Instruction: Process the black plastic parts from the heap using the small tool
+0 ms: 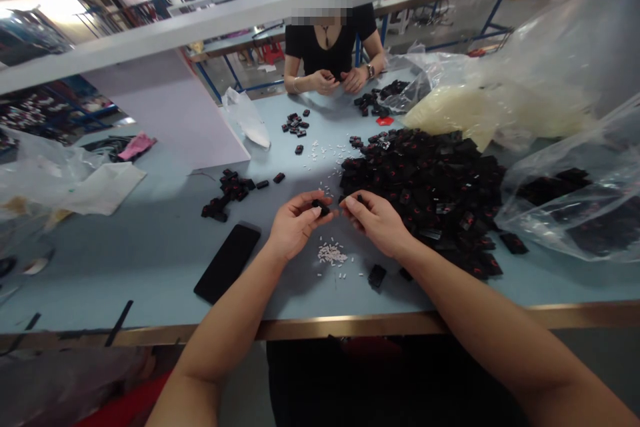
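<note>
My left grip (299, 221) pinches black piece (321, 207) over worktop (150, 253); right grip (373, 217), narrow, closes on small dark bit (360, 199). White pellets (333, 253) lie between forearms, black pile (425, 180) beside right grip, both seemingly placed for short reach.

Left hand (296, 225) and right hand (377, 219) over table (150, 247). Pellets (333, 253) lie just nearer the body than both hands. Phone (227, 263): left of left hand. Heap of cases (425, 180): right of and beyond right hand; bag (605, 170) farther right. Co-worker (327, 53) is across table, beyond hands.
</note>
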`<state>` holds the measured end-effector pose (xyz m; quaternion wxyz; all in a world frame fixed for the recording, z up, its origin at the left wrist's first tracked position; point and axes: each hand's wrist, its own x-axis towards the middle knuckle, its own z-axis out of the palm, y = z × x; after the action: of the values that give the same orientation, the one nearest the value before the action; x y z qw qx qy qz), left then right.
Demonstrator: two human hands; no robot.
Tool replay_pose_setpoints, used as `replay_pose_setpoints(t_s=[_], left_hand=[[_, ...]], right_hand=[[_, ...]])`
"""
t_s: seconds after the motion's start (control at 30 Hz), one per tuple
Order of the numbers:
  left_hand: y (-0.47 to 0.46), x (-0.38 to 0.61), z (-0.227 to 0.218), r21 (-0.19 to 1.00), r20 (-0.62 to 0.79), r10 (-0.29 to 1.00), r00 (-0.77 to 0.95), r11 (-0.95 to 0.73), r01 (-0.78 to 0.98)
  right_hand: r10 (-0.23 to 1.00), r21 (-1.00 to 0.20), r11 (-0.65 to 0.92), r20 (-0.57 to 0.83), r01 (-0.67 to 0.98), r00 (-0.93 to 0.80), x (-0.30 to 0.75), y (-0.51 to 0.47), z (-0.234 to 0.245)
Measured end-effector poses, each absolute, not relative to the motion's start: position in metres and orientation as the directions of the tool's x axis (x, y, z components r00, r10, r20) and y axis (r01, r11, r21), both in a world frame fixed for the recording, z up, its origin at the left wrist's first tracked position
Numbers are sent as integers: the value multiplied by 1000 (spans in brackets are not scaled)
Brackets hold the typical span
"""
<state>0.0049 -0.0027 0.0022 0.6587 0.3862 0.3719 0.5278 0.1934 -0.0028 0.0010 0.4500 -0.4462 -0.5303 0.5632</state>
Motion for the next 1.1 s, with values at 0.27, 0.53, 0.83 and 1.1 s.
replay_pose_setpoints(t_s=[0.27, 0.53, 0.83, 1.1], left_hand=[[-4, 5, 4, 906, -56, 984, 170, 122, -404], [-4, 7, 5, 904, -85, 987, 136, 134, -405], [-5, 6, 7, 903, -93, 990, 106, 129, -410], [-6, 10, 7, 895, -95, 986, 141, 146, -422]], right_hand=[[977, -996, -63, -47, -68, -206, 193, -3, 4], [984, -995, -45, -29, -84, -174, 191, -3, 2], [997, -994, 38, 44, -105, -56, 193, -3, -1], [977, -900, 12, 104, -436, -187, 193, -8, 3]])
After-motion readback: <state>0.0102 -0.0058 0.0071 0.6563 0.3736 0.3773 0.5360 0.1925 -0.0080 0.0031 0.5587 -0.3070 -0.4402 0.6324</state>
